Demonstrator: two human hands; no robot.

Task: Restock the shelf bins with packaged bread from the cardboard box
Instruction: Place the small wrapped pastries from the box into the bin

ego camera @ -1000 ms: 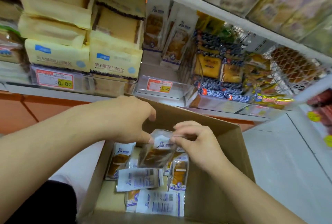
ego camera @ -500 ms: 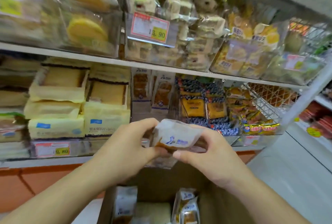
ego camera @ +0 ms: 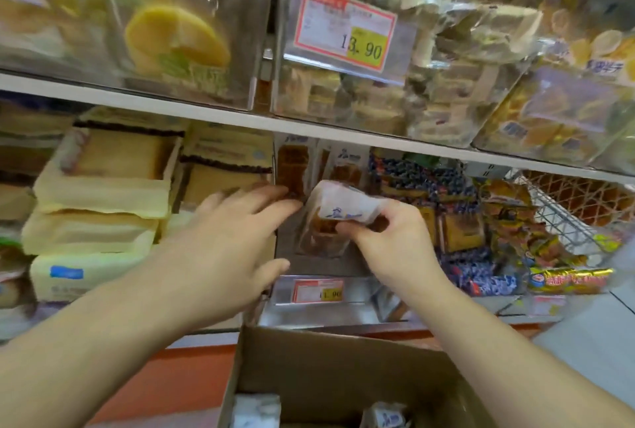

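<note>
My right hand (ego camera: 395,238) pinches a clear-wrapped bread packet (ego camera: 338,213) with a white and blue label, holding it inside the clear shelf bin (ego camera: 319,293) that carries a 1.90 price tag. My left hand (ego camera: 233,242) reaches into the same bin with its fingers stretched out, beside the packet and close to the upright bread packets (ego camera: 292,166) at the bin's back. Below, the open cardboard box (ego camera: 330,362) shows the tops of a few more packets (ego camera: 386,415).
Pale yellow cake packs (ego camera: 103,187) fill the bin to the left. Blue and orange snack packs (ego camera: 457,221) and a wire basket (ego camera: 563,218) sit to the right. The upper shelf (ego camera: 206,115) holds clear bins of pastries with a 13.90 tag (ego camera: 347,27).
Both hands lifted one bread packet out of the box and up to the shelf. My left hand has let go of it and stretched into the bin; my right hand keeps the packet.
</note>
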